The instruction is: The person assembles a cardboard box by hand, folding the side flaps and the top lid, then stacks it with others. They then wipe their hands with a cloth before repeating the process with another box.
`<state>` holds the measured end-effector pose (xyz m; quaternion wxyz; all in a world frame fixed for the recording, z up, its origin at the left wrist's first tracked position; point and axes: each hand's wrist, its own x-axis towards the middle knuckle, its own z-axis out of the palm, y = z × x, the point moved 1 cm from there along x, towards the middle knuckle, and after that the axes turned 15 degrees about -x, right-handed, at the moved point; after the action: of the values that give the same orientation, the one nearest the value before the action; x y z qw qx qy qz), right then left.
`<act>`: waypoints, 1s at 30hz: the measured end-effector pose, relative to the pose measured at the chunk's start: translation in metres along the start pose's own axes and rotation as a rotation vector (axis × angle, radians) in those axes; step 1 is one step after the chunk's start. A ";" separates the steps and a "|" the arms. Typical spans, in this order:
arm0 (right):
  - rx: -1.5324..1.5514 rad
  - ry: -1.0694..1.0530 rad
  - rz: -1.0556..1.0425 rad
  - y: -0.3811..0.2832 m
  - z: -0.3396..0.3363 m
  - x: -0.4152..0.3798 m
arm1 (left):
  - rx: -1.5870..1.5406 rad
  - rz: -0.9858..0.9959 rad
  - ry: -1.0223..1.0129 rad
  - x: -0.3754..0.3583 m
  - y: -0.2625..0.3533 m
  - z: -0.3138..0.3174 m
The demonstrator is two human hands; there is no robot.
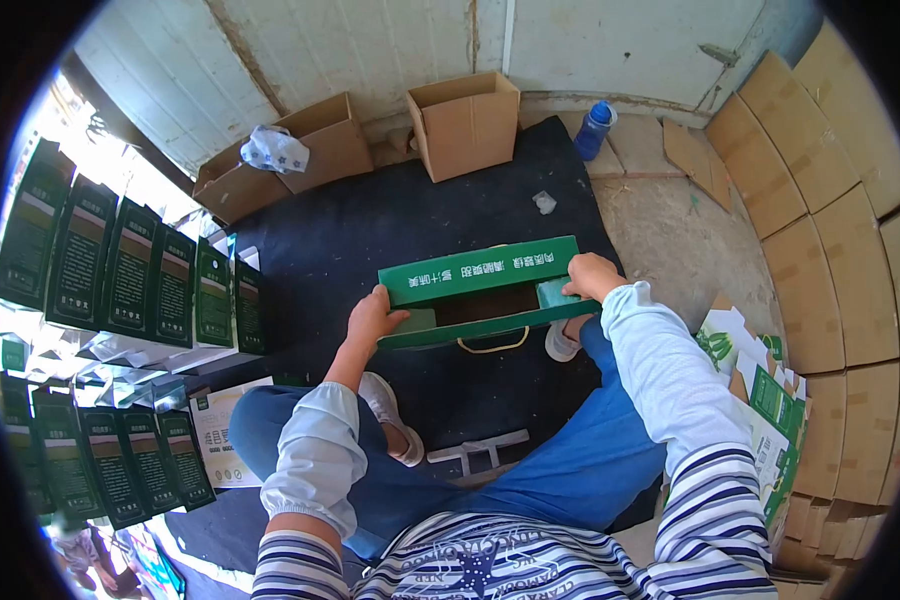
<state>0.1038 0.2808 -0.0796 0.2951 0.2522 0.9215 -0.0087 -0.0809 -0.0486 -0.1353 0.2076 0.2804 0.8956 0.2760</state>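
Note:
A long green box [475, 270] with white lettering is held in front of me, its opening facing up and a cord handle [493, 347] hanging on its near side. At the box's left end, my left hand [372, 318] grips the edge with its thumb over the end flap. My right hand [592, 278] grips the right end, fingers bent over the corner beside a light green flap [558, 293]. The inside of the box looks dark.
Cardboard boxes [467, 125] and a blue bottle [594, 130] stand at the back. Rows of dark green boxes [80, 255] are on the left. Stacked cartons [805, 260] line the right, near flattened green and white boxes [770, 400]. Black cloth [320, 240] covers the floor.

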 end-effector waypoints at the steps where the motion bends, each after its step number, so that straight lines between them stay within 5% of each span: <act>1: -0.004 0.007 0.005 0.001 0.000 0.000 | -0.021 -0.003 0.005 -0.001 -0.001 0.001; 13: -0.017 0.008 0.067 0.003 0.000 0.007 | -0.118 0.122 0.099 -0.004 -0.002 0.000; 17: 0.186 -0.070 0.033 0.024 0.010 0.019 | -0.201 0.095 0.105 0.001 -0.011 -0.002; 20: 0.569 -0.159 0.157 0.058 0.025 0.028 | -0.472 -0.003 0.123 0.006 -0.032 -0.001; 23: 0.390 -0.256 0.105 0.090 0.042 0.033 | -0.745 -0.246 0.197 -0.004 -0.024 -0.013; 26: 0.141 -0.260 -0.017 0.071 0.045 0.003 | -0.307 -0.150 0.086 -0.004 -0.077 0.022; 29: 0.247 -0.313 -0.109 0.047 0.048 0.005 | -0.336 0.157 -0.215 -0.021 -0.081 0.045; 30: 0.347 -0.285 -0.114 0.046 0.053 0.007 | -0.378 0.107 -0.244 -0.021 -0.079 0.044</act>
<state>0.1488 0.3153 -0.1217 0.3733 0.2432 0.8680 -0.2192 -0.0721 -0.0999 -0.2128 0.3482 0.3150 0.7801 0.4135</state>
